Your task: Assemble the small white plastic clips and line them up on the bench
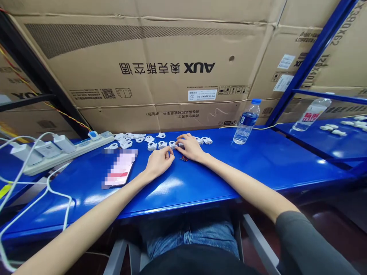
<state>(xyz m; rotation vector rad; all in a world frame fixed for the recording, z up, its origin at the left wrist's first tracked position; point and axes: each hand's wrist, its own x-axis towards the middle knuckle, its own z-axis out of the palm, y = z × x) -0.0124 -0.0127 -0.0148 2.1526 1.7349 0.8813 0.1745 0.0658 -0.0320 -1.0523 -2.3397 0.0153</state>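
Observation:
Both my hands rest on a blue table [258, 160] in front of a row of small white plastic clips [162, 144]. My left hand [159, 160] lies with its fingers curled, the fingertips touching a clip near the row's middle. My right hand [191, 147] is beside it, fingers bent down and pinched over another white clip [181, 144]. A small dark red piece [184, 158] lies on the table under the right hand. More loose white clips [126, 139] are scattered to the left, and two more [204, 140] lie right of my right hand.
A phone [119, 173] lies left of my left hand. A white power strip [69, 151] with chargers and cables sits at the far left. A water bottle [246, 123] stands right of the clips; another bottle [312, 114] and white parts [332, 129] are on the neighbouring table. Cardboard boxes [172, 65] stand behind.

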